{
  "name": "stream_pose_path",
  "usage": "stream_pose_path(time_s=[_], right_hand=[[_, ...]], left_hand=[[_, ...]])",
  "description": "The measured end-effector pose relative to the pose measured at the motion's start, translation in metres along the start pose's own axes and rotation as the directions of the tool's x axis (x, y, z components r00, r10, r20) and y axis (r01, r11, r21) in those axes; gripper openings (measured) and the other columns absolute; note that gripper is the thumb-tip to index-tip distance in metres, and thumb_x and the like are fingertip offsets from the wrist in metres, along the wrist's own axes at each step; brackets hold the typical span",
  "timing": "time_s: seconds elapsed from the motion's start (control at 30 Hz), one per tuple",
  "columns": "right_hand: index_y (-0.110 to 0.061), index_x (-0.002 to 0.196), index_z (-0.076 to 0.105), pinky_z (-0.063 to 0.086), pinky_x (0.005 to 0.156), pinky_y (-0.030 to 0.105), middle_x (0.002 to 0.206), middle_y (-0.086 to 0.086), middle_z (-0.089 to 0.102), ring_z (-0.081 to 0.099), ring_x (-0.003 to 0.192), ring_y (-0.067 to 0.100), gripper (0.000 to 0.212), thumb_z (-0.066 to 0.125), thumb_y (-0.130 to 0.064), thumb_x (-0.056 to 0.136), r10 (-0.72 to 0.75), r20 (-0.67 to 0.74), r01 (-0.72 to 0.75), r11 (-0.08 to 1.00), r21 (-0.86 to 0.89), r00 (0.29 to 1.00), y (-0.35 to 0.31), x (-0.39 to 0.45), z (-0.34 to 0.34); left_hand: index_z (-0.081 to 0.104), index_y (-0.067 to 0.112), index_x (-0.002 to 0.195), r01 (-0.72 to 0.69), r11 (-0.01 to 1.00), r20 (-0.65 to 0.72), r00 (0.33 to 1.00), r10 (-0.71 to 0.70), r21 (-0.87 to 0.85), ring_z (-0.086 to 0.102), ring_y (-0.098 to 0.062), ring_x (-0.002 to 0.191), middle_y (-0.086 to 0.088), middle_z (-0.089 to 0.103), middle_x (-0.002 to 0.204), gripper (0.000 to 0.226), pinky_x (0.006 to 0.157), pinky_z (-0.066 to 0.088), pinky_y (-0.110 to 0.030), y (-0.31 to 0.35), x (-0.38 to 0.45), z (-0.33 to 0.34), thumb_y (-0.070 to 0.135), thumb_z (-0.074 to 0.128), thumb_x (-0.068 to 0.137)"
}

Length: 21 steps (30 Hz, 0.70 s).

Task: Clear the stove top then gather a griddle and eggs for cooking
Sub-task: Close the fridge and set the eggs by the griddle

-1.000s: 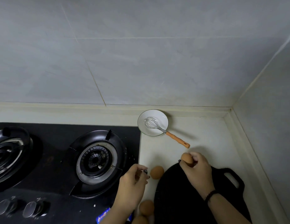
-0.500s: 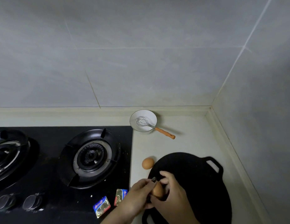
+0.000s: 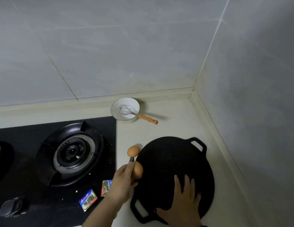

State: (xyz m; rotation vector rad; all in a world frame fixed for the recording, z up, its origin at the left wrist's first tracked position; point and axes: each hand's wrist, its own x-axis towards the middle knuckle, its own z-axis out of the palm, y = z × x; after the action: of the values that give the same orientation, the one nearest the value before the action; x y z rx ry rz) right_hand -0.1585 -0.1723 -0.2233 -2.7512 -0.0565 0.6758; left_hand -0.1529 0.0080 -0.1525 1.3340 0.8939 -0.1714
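Observation:
A round black griddle (image 3: 169, 161) with two loop handles lies on the pale counter right of the stove. My right hand (image 3: 184, 200) lies flat on its near part, fingers straight. My left hand (image 3: 125, 181) holds a brown egg (image 3: 138, 170) at the griddle's left edge. A second brown egg (image 3: 133, 150) sits on the counter just beyond it, between the griddle and the black stove top (image 3: 108, 145). The right burner (image 3: 71, 153) is bare.
A white bowl (image 3: 114, 110) with an orange-handled whisk (image 3: 147, 119) stands at the back of the counter. Two small foil packets (image 3: 88, 199) (image 3: 105, 187) lie on the stove's front right. A knob (image 3: 10, 208) is at lower left. Tiled walls meet in a corner at right.
The egg passed from my right hand to my left hand. My right hand moved down onto the griddle's near part. The view has shifted right toward the corner.

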Motion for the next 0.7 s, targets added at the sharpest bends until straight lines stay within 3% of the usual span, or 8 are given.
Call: stream_pose_path(time_s=[0.1, 0.13, 0.2, 0.3, 0.4, 0.47, 0.57, 0.7], right_hand=[[-0.027, 0.140, -0.037, 0.005, 0.110, 0.067, 0.147, 0.012, -0.041, -0.026, 0.141, 0.039, 0.143, 0.053, -0.089, 0.047, 0.195, 0.017, -0.195, 0.981, 0.007, 0.981, -0.012, -0.003, 0.013], [-0.029, 0.145, -0.026, 0.008, 0.107, 0.071, 0.152, 0.011, -0.034, -0.017, 0.143, 0.039, 0.146, 0.050, -0.091, 0.037, 0.202, -0.013, -0.202, 0.979, 0.012, 0.979, -0.018, -0.004, 0.017], [-0.027, 0.147, 0.015, 0.015, 0.095, 0.077, 0.160, 0.011, 0.005, 0.014, 0.142, 0.043, 0.148, 0.044, -0.091, 0.017, 0.191, -0.039, -0.189, 0.981, 0.053, 0.981, -0.023, -0.001, 0.027], [-0.026, 0.144, 0.021, 0.013, 0.093, 0.079, 0.158, 0.014, 0.014, 0.017, 0.140, 0.045, 0.146, 0.048, -0.089, 0.015, 0.128, 0.003, -0.128, 0.992, -0.007, 0.992, -0.026, 0.003, 0.033], [-0.026, 0.133, 0.046, 0.019, 0.089, 0.080, 0.144, 0.019, 0.042, 0.035, 0.130, 0.048, 0.137, 0.054, -0.087, 0.010, 0.007, -0.016, -0.006, 0.999, 0.050, 1.000, -0.014, 0.007, 0.039], [-0.027, 0.129, 0.049, 0.023, 0.087, 0.079, 0.140, 0.018, 0.044, 0.028, 0.136, 0.044, 0.132, 0.052, -0.090, 0.013, -0.023, 0.010, 0.023, 0.999, 0.040, 1.000, -0.002, 0.013, 0.044], [-0.031, 0.129, 0.047, 0.030, 0.082, 0.078, 0.135, 0.015, 0.045, -0.003, 0.148, 0.034, 0.120, 0.038, -0.093, 0.027, -0.111, -0.065, 0.110, 0.994, -0.025, 0.992, 0.013, 0.020, 0.039], [-0.040, 0.136, 0.040, 0.043, 0.064, 0.074, 0.130, 0.008, 0.047, -0.010, 0.147, 0.030, 0.116, 0.025, -0.097, 0.037, -0.197, -0.118, 0.179, 0.973, -0.148, 0.973, 0.045, 0.036, 0.022]], left_hand=[[0.060, 0.020, 0.094, -0.004, 0.999, 0.007, 1.000, 0.004, -0.046, 0.065, -0.025, 0.098, -0.011, 0.066, 0.102, 0.020, 0.070, 0.049, -0.029, 0.001, 0.000, 0.005, 0.033, 0.045, 0.100], [0.059, 0.022, 0.094, -0.001, 0.999, 0.007, 1.000, 0.001, -0.050, 0.065, -0.025, 0.098, -0.010, 0.066, 0.102, 0.020, 0.070, 0.049, -0.029, 0.003, -0.001, 0.007, 0.035, 0.045, 0.100], [0.057, 0.024, 0.091, -0.003, 0.998, -0.002, 1.000, 0.002, -0.068, 0.065, -0.025, 0.099, -0.010, 0.066, 0.102, 0.019, 0.070, 0.049, -0.029, 0.005, -0.001, 0.010, 0.037, 0.045, 0.099], [0.057, 0.024, 0.089, -0.007, 0.995, -0.013, 1.000, 0.006, -0.095, 0.065, -0.027, 0.099, -0.010, 0.067, 0.098, 0.020, 0.074, 0.049, -0.031, 0.007, 0.002, 0.015, 0.037, 0.046, 0.099], [0.058, 0.023, 0.090, -0.006, 0.995, -0.023, 1.000, 0.004, -0.098, 0.066, -0.027, 0.099, -0.010, 0.067, 0.097, 0.020, 0.077, 0.049, -0.033, 0.007, 0.006, 0.018, 0.036, 0.045, 0.100], [0.059, 0.023, 0.091, -0.016, 0.995, -0.026, 1.000, 0.013, -0.094, 0.067, -0.027, 0.098, -0.010, 0.068, 0.097, 0.020, 0.076, 0.049, -0.033, 0.005, 0.010, 0.021, 0.035, 0.045, 0.100], [0.059, 0.023, 0.092, -0.016, 0.996, -0.018, 1.000, 0.014, -0.083, 0.067, -0.025, 0.097, -0.011, 0.069, 0.098, 0.020, 0.076, 0.049, -0.032, 0.003, 0.014, 0.026, 0.035, 0.045, 0.100], [0.059, 0.023, 0.094, -0.023, 0.999, -0.010, 1.000, 0.022, -0.040, 0.067, -0.023, 0.097, -0.010, 0.068, 0.100, 0.021, 0.086, 0.047, -0.034, 0.000, 0.017, 0.035, 0.036, 0.045, 0.100]])
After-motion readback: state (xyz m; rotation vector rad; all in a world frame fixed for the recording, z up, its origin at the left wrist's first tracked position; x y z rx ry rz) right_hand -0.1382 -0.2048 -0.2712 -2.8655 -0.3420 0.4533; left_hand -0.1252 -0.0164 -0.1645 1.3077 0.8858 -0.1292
